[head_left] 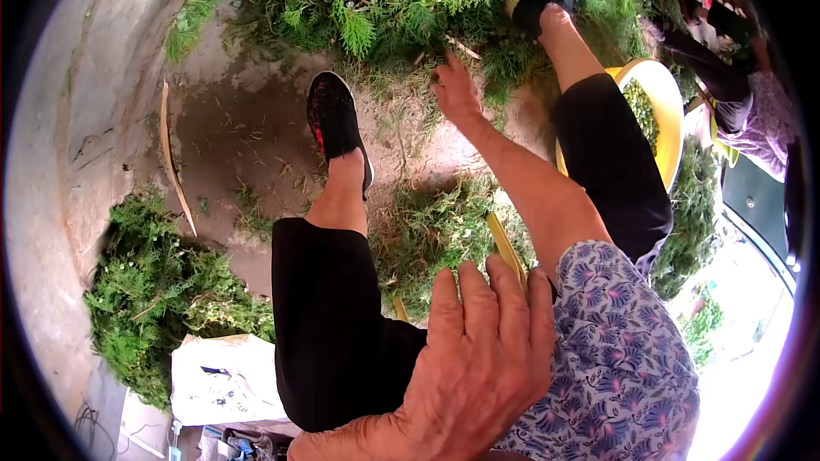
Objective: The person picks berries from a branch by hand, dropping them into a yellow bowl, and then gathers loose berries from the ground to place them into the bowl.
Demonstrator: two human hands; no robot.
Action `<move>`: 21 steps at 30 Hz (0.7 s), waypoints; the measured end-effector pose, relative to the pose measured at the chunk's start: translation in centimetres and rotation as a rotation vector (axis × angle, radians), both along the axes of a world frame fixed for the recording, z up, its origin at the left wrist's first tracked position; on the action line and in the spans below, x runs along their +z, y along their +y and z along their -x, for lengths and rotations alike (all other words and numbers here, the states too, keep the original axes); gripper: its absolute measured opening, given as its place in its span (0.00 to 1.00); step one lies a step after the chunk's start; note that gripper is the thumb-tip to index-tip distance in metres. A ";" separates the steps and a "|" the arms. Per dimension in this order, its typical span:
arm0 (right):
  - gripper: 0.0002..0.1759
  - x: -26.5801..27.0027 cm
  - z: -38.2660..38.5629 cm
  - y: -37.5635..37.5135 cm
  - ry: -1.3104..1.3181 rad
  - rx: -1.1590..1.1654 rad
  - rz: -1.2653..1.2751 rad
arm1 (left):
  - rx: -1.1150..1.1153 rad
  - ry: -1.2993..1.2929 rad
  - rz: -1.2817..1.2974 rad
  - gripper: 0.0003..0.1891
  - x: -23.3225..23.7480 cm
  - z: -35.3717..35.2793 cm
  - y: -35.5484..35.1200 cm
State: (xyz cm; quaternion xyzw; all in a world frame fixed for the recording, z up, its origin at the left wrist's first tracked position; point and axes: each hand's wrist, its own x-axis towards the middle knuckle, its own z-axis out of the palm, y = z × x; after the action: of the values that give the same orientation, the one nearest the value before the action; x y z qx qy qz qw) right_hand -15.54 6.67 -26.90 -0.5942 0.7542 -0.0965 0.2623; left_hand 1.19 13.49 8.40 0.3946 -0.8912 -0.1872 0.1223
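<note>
My right hand (457,92) reaches out over the ground just below a big heap of green conifer sprigs (367,0). Its fingers are apart and partly bent, close to a small pale stick (462,48), and nothing shows in it. Much nearer the camera is my left hand (487,350), back up, fingers stretched and side by side, thumb hidden. I see nothing held in it. A yellow strip (506,248) shows just beyond its fingertips, above loose sprigs (436,239) between my legs.
A yellow tub (670,119) with small green pieces stands beside my right knee. More sprigs (162,290) lie at left, near a white box (226,380). A long wood strip (171,158) lies by the wall. Another person (769,115) is partly visible at right.
</note>
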 end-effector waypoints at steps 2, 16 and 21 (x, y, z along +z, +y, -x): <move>0.12 -0.5 -0.2 -0.8 0.022 0.058 -0.020 | -0.023 -0.014 0.010 0.14 0.6 0.1 -0.2; 0.05 0.9 -2.9 0.3 -0.050 0.300 0.059 | -0.053 -0.062 -0.030 0.18 0.6 0.4 -0.2; 0.10 1.6 -3.2 -1.9 0.153 0.300 -0.180 | -0.043 -0.055 -0.009 0.18 0.1 0.5 0.0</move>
State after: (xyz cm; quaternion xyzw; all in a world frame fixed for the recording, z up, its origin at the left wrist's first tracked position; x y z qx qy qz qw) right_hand -12.31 4.76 -25.32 -0.6798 0.6804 0.0571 0.2678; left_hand 0.70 13.46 8.51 0.3810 -0.9016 -0.1830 0.0917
